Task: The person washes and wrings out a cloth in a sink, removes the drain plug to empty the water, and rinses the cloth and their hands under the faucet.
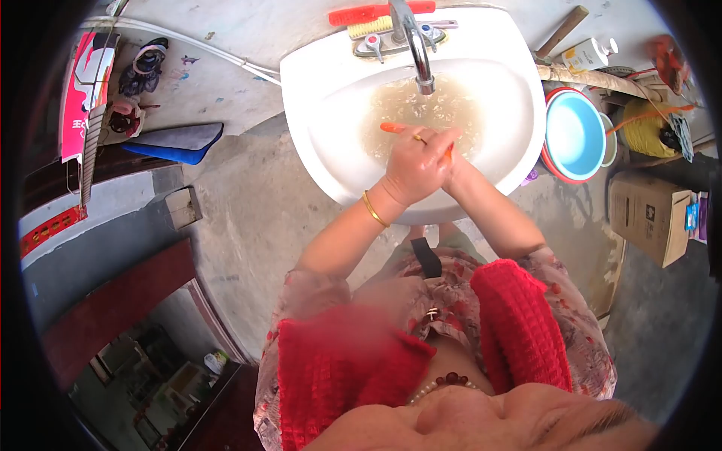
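Over a white sink [316,105] holding cloudy water [376,113], my two hands are pressed together. My left hand [417,165], with a ring and a gold bracelet, lies on top, its fingers closed round an orange object [391,128] that looks like a carrot; its tip sticks out to the left. My right hand [453,169] is mostly hidden beneath, and a bit of orange shows between the two hands. What my right fingers hold cannot be made out. The chrome faucet [421,60] reaches over the water just above my hands.
A red-handled brush [368,13] rests behind the faucet. To the right are a light blue basin [575,135], a white bottle [587,56], a yellow bag [643,128] and a cardboard box [647,214]. A blue dustpan-like object [177,146] is at the left.
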Demonstrator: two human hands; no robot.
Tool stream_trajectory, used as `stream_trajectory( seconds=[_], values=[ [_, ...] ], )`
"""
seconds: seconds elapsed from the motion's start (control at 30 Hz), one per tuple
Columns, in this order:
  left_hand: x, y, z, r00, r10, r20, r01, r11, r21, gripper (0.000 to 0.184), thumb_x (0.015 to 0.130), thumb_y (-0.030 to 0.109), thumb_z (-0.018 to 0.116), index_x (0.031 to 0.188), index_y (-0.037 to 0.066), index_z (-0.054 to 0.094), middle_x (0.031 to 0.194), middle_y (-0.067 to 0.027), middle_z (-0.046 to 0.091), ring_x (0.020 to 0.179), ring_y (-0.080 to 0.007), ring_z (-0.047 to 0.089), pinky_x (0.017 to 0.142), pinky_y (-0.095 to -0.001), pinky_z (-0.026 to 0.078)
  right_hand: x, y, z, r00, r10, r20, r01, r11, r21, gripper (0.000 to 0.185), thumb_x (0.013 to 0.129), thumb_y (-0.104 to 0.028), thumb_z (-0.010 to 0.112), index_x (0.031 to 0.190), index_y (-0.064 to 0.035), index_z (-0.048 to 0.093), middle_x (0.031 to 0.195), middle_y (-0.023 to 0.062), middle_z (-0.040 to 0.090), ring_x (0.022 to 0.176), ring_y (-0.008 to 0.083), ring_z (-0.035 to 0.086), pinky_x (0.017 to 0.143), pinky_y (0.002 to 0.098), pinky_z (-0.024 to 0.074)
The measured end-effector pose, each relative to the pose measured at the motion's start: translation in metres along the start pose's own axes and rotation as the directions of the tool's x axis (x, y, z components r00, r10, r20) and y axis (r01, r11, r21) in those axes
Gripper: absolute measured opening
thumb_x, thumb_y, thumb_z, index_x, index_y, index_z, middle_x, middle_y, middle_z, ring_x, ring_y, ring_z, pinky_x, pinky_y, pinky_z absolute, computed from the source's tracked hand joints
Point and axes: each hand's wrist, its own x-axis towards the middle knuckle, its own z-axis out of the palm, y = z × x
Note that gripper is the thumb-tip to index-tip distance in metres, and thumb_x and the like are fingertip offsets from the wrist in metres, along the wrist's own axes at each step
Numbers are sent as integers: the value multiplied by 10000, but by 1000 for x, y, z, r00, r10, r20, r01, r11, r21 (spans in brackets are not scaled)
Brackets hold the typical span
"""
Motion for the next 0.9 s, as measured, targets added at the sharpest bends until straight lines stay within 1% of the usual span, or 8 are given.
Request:
stream_trajectory(
  seconds=[0.17,0.27,0.33,0.4,0.5,0.6,0.7,0.9],
  values=[
    [-5,11,0,969,224,102,-221,975,-35,298,588,42,630,884,75,635,745,-51,597,750,-236,559,670,-356,465,1,-21,-7,831,173,528,84,900,-428,231,891,-91,415,966,5,611,910,60,582,740,109,498,657,241,432],
    [-9,14,-1,921,287,262,-290,957,-31,178,571,67,624,743,92,586,698,-35,559,719,-223,535,649,-348,453,3,-25,3,704,267,658,207,809,-550,226,881,-88,430,951,0,626,894,50,580,720,95,478,644,221,410],
    [-12,14,-2,885,320,339,-332,943,-24,141,568,82,621,685,104,545,675,-29,536,701,-217,520,642,-341,448,3,-26,13,687,363,629,216,725,-654,228,868,-78,441,945,0,641,884,44,579,709,89,465,654,211,394],
    [-15,12,-2,860,361,360,-378,925,-23,143,566,94,617,656,114,508,657,-26,515,686,-210,507,640,-330,444,15,-28,20,720,665,199,-238,507,-829,231,860,-65,443,944,9,645,889,46,585,714,96,475,678,220,401],
    [-31,-13,6,914,285,288,-283,958,-48,136,591,86,620,703,109,545,675,-28,531,720,-224,526,676,-337,454,29,-11,-7,799,540,266,-87,541,-837,320,831,-126,464,1099,6,580,773,28,553,660,103,490,631,230,414],
    [-36,-28,-11,973,172,157,-175,984,7,140,661,83,619,798,80,595,728,-54,583,800,-260,563,727,-364,471,36,10,-18,909,415,38,-345,800,-491,251,898,-148,448,1035,10,587,965,101,621,858,179,589,753,306,501],
    [-42,-38,-36,978,-141,156,128,987,94,225,743,94,610,957,26,619,841,-103,640,866,-314,592,770,-404,480,39,27,-13,936,315,-156,-342,920,-192,296,935,-182,407,1127,4,534,1032,144,601,956,248,599,811,384,519],
    [-38,-39,-87,514,-657,552,649,718,250,342,796,193,629,1060,-24,604,914,-204,655,859,-372,615,793,-398,480,49,40,-4,927,307,-215,-360,890,-281,269,941,-155,419,1121,2,544,978,123,586,924,260,590,828,417,501]
  ],
)
